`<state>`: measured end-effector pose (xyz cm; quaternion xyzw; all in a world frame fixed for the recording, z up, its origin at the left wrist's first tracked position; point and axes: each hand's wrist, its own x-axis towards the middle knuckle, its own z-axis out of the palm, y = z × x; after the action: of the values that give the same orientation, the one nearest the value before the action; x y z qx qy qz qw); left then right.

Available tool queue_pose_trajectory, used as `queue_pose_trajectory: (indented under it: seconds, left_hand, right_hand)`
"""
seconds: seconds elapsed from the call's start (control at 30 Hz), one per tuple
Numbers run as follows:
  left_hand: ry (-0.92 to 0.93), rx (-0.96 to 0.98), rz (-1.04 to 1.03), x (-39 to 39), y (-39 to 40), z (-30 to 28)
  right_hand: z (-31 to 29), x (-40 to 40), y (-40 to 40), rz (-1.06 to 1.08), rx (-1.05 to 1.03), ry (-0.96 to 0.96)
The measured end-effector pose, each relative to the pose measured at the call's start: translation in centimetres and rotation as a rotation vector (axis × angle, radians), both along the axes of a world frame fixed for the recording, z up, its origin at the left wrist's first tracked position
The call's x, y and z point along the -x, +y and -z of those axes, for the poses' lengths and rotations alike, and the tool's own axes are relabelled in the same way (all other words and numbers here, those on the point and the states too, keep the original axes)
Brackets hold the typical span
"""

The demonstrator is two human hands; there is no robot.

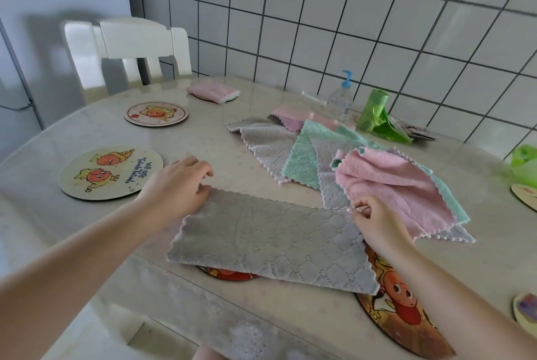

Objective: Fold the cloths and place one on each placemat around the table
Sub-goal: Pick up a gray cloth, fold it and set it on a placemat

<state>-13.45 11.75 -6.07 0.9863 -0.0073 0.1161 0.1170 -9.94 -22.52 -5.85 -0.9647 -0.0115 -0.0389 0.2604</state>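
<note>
A grey cloth point(270, 246), folded in half, lies at the table's near edge over a dark round placemat point(404, 298). My left hand point(177, 185) pinches its far left corner. My right hand point(374, 217) pinches its far right corner. Behind it sits a loose pile of cloths: grey point(267, 141), mint point(302, 162) and pink point(395, 185). A folded pink cloth point(212, 90) rests on a far placemat. Two pale round placemats point(110, 172) point(156, 113) with cartoon prints lie bare on the left.
A white chair point(130, 51) stands behind the table at the left. A clear pump bottle point(341, 98) and a green roll of bags point(374, 112) stand by the tiled wall. Two more mat edges point(526, 194) point(524, 310) show at the right.
</note>
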Motion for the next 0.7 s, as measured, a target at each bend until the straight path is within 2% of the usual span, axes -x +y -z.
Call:
queue_pose_trajectory:
  seconds: [0.07, 0.13, 0.23, 0.3, 0.43, 0.6, 0.7]
  left_hand:
    - [-0.068, -0.007, 0.035, 0.9, -1.0, -0.6]
    - [-0.082, 0.045, 0.116, 2.2, -3.2, -0.9]
    - [-0.050, 0.042, 0.275, 3.4, -7.3, 0.2]
    - [-0.022, -0.017, 0.316, 3.7, -9.0, 1.5]
    - [-0.047, -0.109, 0.264, 4.1, -8.8, 2.5]
    - [0.179, -0.162, 0.181, 4.4, -6.3, 2.0]
    - [0.206, -0.144, 0.127, 4.6, -5.1, 2.0]
  right_hand:
    - [-0.3, 1.1, 0.4, -0.042, 0.090, -0.099]
    - [-0.5, 2.6, 1.9, -0.173, 0.179, -0.169]
    - [-0.1, 4.5, 5.5, -0.381, 0.304, -0.126]
    - [0.8, 5.2, 7.7, -0.433, 0.375, -0.077]
    - [2.2, 6.0, 8.1, -0.406, 0.428, -0.018]
    - [1.8, 6.2, 4.9, -0.365, 0.526, 0.029]
    - [1.8, 6.0, 3.1, -0.350, 0.547, 0.063]
